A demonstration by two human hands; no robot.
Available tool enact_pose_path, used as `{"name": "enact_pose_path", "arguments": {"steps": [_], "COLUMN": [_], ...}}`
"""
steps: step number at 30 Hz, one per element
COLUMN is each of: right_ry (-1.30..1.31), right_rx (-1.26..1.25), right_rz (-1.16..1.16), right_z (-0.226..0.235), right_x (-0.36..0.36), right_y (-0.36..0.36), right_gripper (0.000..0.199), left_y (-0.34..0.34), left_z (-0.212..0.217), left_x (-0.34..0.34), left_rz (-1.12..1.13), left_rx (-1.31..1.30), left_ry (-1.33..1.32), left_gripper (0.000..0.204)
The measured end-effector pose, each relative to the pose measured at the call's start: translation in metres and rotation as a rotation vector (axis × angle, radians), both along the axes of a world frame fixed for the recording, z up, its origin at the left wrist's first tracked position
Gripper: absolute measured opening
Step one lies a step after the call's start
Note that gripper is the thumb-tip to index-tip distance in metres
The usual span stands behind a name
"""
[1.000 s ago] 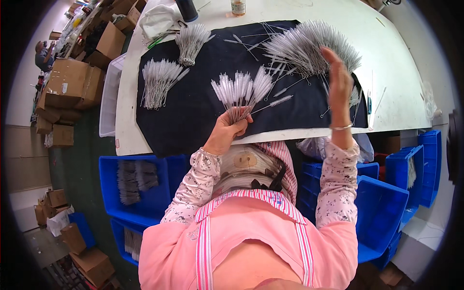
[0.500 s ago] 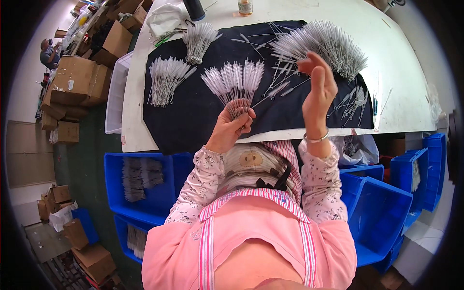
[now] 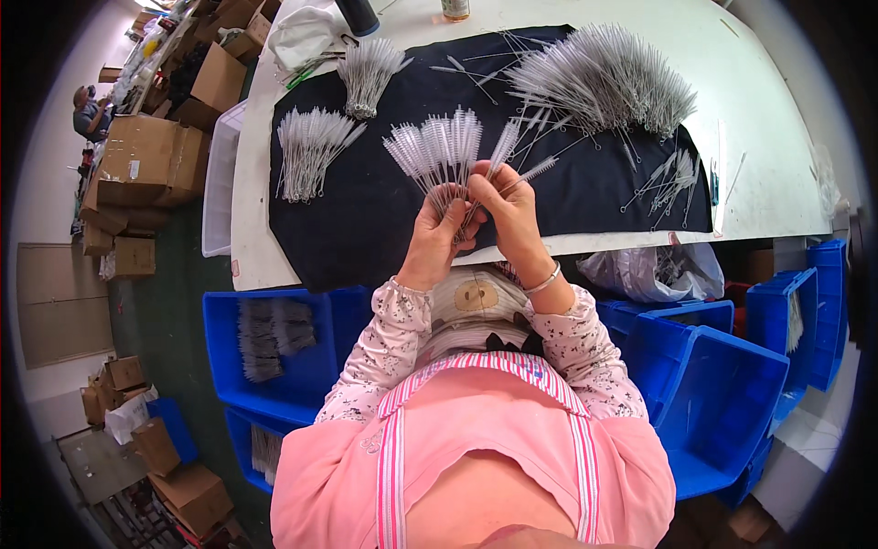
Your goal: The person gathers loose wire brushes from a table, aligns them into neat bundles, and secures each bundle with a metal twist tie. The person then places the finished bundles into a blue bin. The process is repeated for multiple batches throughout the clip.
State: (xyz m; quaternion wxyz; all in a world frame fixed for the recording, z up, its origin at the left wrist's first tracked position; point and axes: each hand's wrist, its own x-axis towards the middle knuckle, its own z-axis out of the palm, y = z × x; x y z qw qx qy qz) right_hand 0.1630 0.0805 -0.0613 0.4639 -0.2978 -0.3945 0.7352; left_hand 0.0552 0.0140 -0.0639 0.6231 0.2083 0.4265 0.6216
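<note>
A: From the head view, what's in the hands?

B: The left hand point(image 3: 437, 233) is clenched round the wire stems of a fan of small white brushes point(image 3: 437, 146), above the near edge of the black cloth point(image 3: 366, 220) on the desk point(image 3: 750, 137). The right hand point(image 3: 512, 215) pinches one more brush point(image 3: 505, 146), I think, against the fan.

A: How to do it well?

B: Keep the stems level, bristles spread, and grip firmly
</note>
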Motion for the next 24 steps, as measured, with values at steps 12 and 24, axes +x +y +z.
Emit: {"name": "enact_pose_path", "arguments": {"steps": [12,24], "right_ry": [-0.011,-0.102], "right_rx": [0.055,-0.026], "right_rz": [-0.035,0.009], "right_z": [-0.015,0.001], "right_x": [-0.009,-0.038], "right_y": [0.001,0.009], "right_gripper": [0.015,0.026], "left_y": [0.006,0.014], "left_z": [-0.027,-0.022], "left_x": [-0.002,0.003], "left_rz": [0.096,0.365], "left_rx": [0.158,0.129], "left_ry": [0.265,0.130], "left_gripper": [0.029,0.030]}}
